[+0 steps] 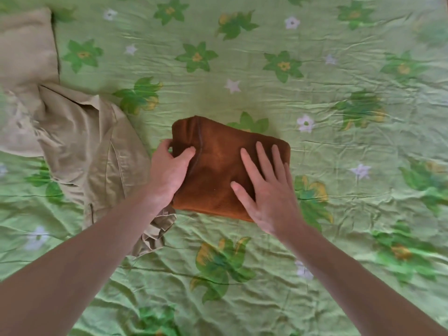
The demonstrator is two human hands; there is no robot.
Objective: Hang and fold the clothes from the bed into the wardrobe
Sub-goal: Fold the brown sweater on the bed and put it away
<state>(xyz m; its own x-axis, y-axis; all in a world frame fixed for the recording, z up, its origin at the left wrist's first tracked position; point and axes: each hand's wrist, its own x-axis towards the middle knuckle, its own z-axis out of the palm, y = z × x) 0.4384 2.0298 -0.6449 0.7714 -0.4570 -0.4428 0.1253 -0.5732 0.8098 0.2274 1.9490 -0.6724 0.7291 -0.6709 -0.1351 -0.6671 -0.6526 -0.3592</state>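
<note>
On the bed (315, 69), I am pressing my flat right hand (264, 190) on the folded brown garment (218, 166) while my left hand (169, 170) is gripping its edge; the beige trousers (80, 141) are lying unfolded beside it, and no wardrobe is showing.

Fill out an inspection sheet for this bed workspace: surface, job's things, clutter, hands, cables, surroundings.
Surface: green floral bedsheet, wrinkled.
Job's things: brown garment folded into a compact rectangle mid-bed; beige garment lying unfolded and crumpled to its left.
Clutter: nothing seen.
Hands: left hand has its grip on the brown garment's left edge, thumb on top; right hand presses flat on it, fingers spread.
Cables: nothing seen.
Surroundings: only the bed in view; wardrobe not in view.
</note>
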